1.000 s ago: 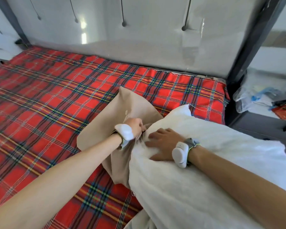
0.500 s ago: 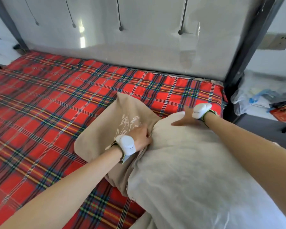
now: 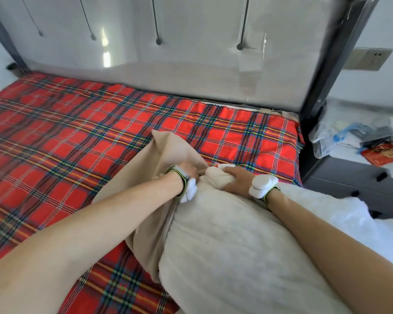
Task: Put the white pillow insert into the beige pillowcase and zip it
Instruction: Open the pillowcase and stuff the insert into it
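1. The red plaid sheet point(image 3: 55, 143) fills the left half of the frame.
2. The pillowcase point(image 3: 168, 150) lies on it at centre. Its long axis runs from a peak just above centre down to the lower middle, and its open side faces right, toward the insert.
3. The left hand point(image 3: 187, 172) grips the pillowcase's upper edge at centre. Its fingers are curled into the cloth, with the tips buried in the folds.
4. The insert point(image 3: 225, 245) lies just right of the pillowcase and touches it. Its long axis runs from the lower right up to centre, and its far corner points at the pillowcase's mouth. How much of it is inside cannot be told, since beige cloth overlaps its left edge. Its near end is cut off by the bottom of the frame.
5. The right hand point(image 3: 237, 180) is closed round that far corner and squeezes it into a bunch. The fingertips wrap out of sight behind it.
6. A grey nightstand point(image 3: 349, 177) stands at the right edge. The clutter on top of it is hard to make out.
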The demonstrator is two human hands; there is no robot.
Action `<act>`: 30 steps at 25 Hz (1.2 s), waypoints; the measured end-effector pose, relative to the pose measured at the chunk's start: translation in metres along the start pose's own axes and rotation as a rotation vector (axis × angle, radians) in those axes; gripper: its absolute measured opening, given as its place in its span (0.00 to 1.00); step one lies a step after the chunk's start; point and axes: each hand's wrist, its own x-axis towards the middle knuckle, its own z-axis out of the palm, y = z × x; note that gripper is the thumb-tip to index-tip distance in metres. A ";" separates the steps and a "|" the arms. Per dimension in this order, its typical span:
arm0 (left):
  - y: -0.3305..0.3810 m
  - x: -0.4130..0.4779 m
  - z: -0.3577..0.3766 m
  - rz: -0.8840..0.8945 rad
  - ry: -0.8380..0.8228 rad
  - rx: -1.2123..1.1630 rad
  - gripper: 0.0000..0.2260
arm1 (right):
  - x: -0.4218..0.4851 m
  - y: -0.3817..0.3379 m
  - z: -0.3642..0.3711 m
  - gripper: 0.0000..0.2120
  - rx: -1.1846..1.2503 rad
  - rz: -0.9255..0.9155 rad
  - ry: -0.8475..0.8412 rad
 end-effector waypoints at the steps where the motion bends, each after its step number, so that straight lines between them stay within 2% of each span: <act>1: -0.002 -0.004 -0.006 0.031 -0.040 0.119 0.15 | -0.001 -0.002 0.006 0.30 -0.007 -0.006 0.063; 3: -0.005 -0.011 -0.011 0.185 -0.016 0.309 0.14 | -0.004 -0.004 0.010 0.29 -0.041 0.039 0.098; 4: -0.006 -0.005 -0.014 0.195 0.008 0.352 0.13 | -0.002 -0.004 0.006 0.28 -0.011 0.068 0.042; 6: -0.006 -0.010 -0.013 0.206 0.010 0.306 0.10 | -0.005 -0.012 0.004 0.27 0.045 0.041 -0.005; 8: -0.007 -0.005 -0.010 0.176 0.109 0.216 0.09 | -0.019 -0.022 0.005 0.28 0.047 -0.008 0.052; 10: -0.014 0.001 -0.008 0.161 0.214 0.015 0.10 | -0.038 -0.034 0.006 0.30 0.003 -0.055 0.148; 12: -0.020 0.000 -0.004 0.203 0.233 -0.149 0.11 | -0.055 -0.047 0.012 0.34 -0.129 -0.128 0.206; 13: -0.022 -0.005 -0.005 0.223 0.214 -0.138 0.12 | -0.059 -0.052 0.016 0.36 -0.174 -0.172 0.220; 15: -0.026 -0.016 -0.010 0.328 0.222 0.123 0.15 | -0.063 -0.063 0.024 0.37 -0.172 -0.198 0.227; 18: -0.032 -0.029 -0.030 0.446 0.302 0.418 0.12 | -0.063 -0.067 0.029 0.36 0.034 -0.052 0.246; 20: -0.034 -0.030 -0.032 0.461 0.333 0.543 0.08 | -0.058 -0.066 0.025 0.40 0.196 0.106 0.210; 22: -0.032 -0.027 -0.028 0.380 0.327 0.480 0.06 | -0.049 -0.069 0.023 0.39 0.304 0.260 0.225; 24: -0.029 -0.026 -0.023 0.359 0.413 0.238 0.03 | -0.051 -0.079 0.021 0.26 0.143 0.322 0.258; 25: -0.030 -0.026 -0.023 0.388 0.503 0.115 0.03 | -0.058 -0.081 0.024 0.21 -0.008 0.207 0.219; 27: -0.036 -0.026 -0.030 0.434 0.594 -0.022 0.07 | -0.074 -0.085 0.029 0.18 -0.208 -0.145 0.138; 28: -0.037 -0.029 -0.034 0.445 0.574 -0.075 0.07 | -0.081 -0.088 0.030 0.18 -0.245 -0.278 0.132; 30: -0.031 -0.038 -0.039 0.470 0.511 -0.068 0.05 | -0.079 -0.093 0.036 0.21 -0.326 -0.414 0.103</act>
